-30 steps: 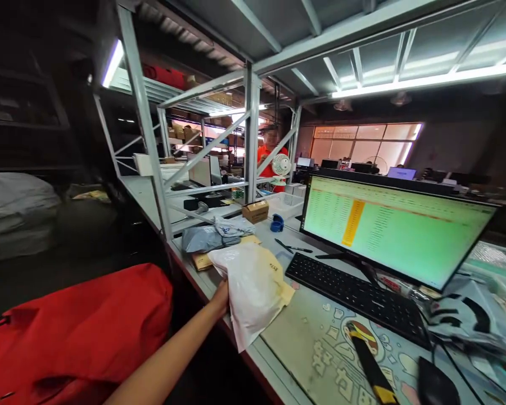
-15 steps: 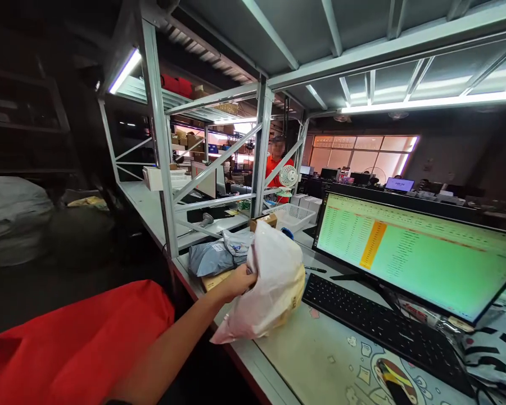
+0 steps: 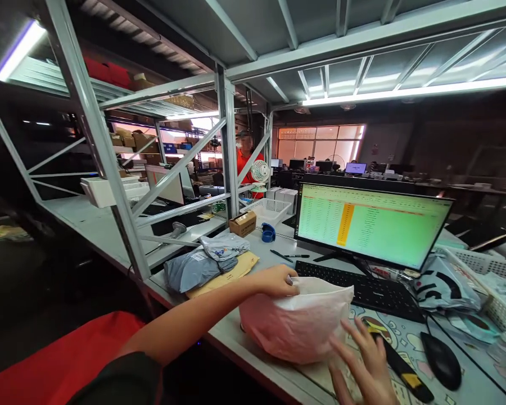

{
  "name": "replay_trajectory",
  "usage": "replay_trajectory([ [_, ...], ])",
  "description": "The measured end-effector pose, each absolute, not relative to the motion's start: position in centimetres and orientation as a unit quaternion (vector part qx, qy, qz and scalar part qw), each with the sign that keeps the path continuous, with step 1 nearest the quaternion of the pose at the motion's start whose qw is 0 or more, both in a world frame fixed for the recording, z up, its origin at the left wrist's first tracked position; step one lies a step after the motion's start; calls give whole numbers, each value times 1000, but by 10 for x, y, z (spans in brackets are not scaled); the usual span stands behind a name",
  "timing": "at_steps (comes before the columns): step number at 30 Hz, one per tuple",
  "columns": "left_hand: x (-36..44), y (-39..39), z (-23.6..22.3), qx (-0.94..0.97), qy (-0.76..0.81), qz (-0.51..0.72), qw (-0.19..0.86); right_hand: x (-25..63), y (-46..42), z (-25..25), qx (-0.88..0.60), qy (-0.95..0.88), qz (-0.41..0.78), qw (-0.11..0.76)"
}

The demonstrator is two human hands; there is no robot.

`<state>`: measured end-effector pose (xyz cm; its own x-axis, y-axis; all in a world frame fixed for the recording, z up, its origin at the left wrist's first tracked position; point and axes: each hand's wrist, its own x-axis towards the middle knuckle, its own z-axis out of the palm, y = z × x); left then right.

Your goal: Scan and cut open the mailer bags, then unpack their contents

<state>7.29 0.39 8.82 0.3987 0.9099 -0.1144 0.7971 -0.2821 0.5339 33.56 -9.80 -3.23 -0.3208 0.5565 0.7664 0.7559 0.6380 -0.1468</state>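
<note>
A white and pinkish plastic bag (image 3: 295, 326) rests at the front of the desk, bulging with contents I cannot see. My left hand (image 3: 280, 281) is closed on its upper edge, arm stretched in from the left. Close by the bag's lower right side is my right hand (image 3: 362, 363), fingers spread and nothing in them; whether the fingertips touch the plastic I cannot tell. Just right of that hand lies a black and yellow tool (image 3: 405, 371) that looks like a box cutter, on the cartoon-printed desk mat (image 3: 421, 340).
Behind the bag stand a keyboard (image 3: 377, 295) and a monitor (image 3: 362, 225). A mouse (image 3: 441, 360) lies to the right. Grey parcels (image 3: 198, 270), a yellow envelope (image 3: 231, 273) and a small carton (image 3: 242, 224) occupy the left side by the metal rack post (image 3: 227, 146).
My left hand has brought the bag down and to the right, onto the front of the desk. My right hand has come into view. The camera has turned right.
</note>
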Motion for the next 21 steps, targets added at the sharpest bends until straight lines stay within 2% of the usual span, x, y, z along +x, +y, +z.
replay_trajectory([
  [3, 67, -2, 97, 789, 537, 100, 280, 319, -52, -9, -456, -777, -144, 409],
  [6, 51, -12, 99, 794, 527, 96, 287, 316, -14, 7, -463, -790, -39, 401],
  [9, 35, -22, 93, 827, 506, 86, 231, 319, -2, 4, -445, -796, 39, 408],
  [12, 28, -30, 83, 829, 524, 74, 181, 325, -4, -8, -449, -790, 43, 415],
  [17, 25, -46, 69, 826, 544, 124, 77, 340, 1, -20, -445, -806, 71, 384],
  [21, 17, -53, 65, 794, 580, 142, 109, 348, 2, -19, -443, -790, 53, 421],
])
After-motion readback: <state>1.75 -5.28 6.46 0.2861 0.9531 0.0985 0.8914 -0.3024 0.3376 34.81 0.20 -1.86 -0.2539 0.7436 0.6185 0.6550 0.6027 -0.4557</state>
